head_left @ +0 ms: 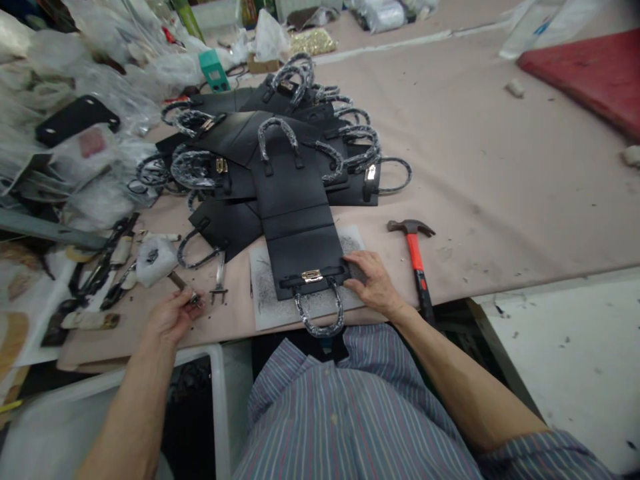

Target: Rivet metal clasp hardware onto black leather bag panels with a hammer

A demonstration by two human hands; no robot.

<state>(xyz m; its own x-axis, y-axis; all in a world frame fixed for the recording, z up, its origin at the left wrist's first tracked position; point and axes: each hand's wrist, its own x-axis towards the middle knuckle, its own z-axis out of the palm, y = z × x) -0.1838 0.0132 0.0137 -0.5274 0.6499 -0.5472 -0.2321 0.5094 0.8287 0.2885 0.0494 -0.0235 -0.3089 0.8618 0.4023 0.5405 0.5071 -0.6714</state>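
A black bag panel lies lengthwise on the table, with a gold-coloured clasp near its close end. Its plastic-wrapped handle hangs at the table edge. My right hand is at the panel's right edge, thumb and fingers closed round a dark grey block-like piece. To the left, my left hand is closed on a short metal rod-like tool; small shiny metal bits show at its fingertips. Between the hands a metal forked tool rests on the table. Under the panel is a speckled white board.
Behind lies a heap of black bag panels with wrapped handles. A claw hammer is to the right. Several tools and plastic bags crowd the left. Below stands a white bin; a red board is far right.
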